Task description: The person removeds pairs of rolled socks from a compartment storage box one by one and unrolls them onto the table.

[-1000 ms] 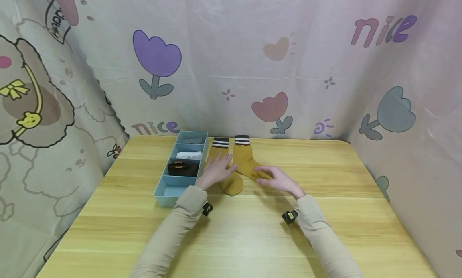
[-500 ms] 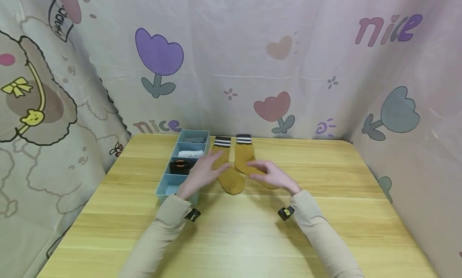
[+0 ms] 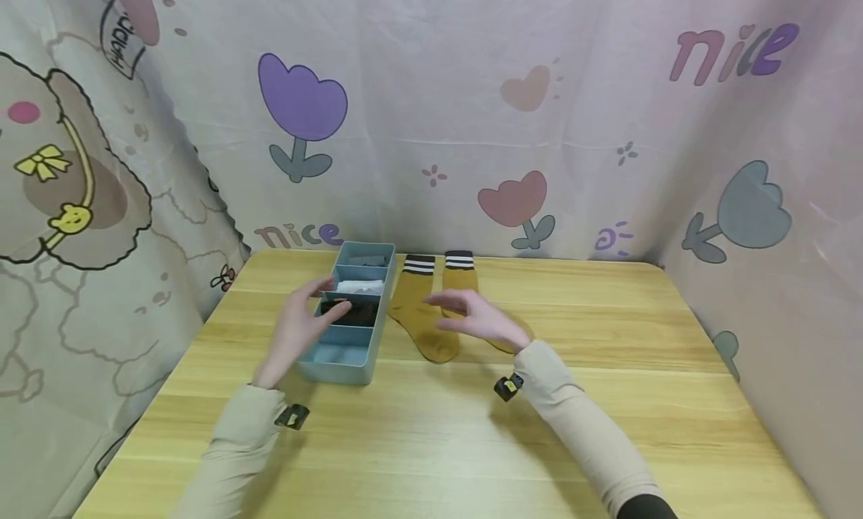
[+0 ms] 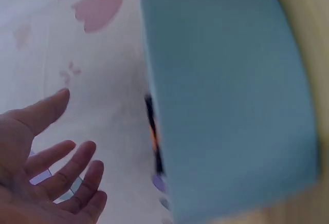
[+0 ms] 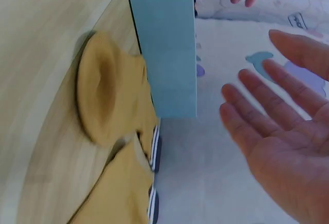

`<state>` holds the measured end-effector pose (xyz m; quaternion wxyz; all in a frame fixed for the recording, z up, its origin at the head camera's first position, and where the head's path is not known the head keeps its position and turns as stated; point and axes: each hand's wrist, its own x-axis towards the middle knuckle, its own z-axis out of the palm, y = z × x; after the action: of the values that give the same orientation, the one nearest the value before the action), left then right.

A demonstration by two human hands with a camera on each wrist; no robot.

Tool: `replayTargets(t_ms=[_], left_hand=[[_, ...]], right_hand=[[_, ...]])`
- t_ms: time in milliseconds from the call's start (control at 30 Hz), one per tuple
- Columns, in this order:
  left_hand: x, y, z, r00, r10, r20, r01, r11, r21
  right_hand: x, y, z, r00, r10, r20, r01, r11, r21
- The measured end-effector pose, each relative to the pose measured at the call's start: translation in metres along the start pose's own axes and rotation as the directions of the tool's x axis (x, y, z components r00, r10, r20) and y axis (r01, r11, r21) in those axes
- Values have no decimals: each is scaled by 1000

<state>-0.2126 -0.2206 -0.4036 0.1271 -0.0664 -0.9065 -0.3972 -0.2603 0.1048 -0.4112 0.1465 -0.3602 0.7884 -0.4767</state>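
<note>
Two mustard-yellow socks with dark, white-striped cuffs lie flat side by side: the left sock and the right sock, partly hidden by my right hand. My right hand hovers over them with fingers apart and nothing in its grasp. To their left stands a blue divided box. My left hand is above its left side, thumb and fingers spread, holding nothing. In the left wrist view the palm and loose fingers show apart from the box wall.
In the box, from back to front, sit a grey folded cloth, a white folded cloth and a dark brown bundle. The front compartment shows its bare floor. A printed curtain hangs behind the wooden table.
My left hand has moved left, from over the left sock to the box's left side. My right hand has drifted slightly left above the socks. The head view has shifted a little.
</note>
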Motion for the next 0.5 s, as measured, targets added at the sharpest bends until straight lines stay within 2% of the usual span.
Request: replayTargets(t_ms=[67, 133, 233, 500], left_hand=[[-1, -13, -7, 1000, -12, -22, 11, 1000, -22], [-2, -25, -12, 999, -39, -17, 38, 998, -46], [-5, -41, -19, 997, -77, 26, 79, 992, -96], [-12, -72, -27, 973, -146, 179, 184, 958, -220]], right_hand=[[10, -1, 3, 999, -46, 23, 45, 999, 22], [21, -2, 6, 995, -87, 48, 85, 995, 45], [37, -4, 11, 988, -134, 82, 127, 988, 91], [79, -10, 26, 976, -121, 183, 91, 982, 163]])
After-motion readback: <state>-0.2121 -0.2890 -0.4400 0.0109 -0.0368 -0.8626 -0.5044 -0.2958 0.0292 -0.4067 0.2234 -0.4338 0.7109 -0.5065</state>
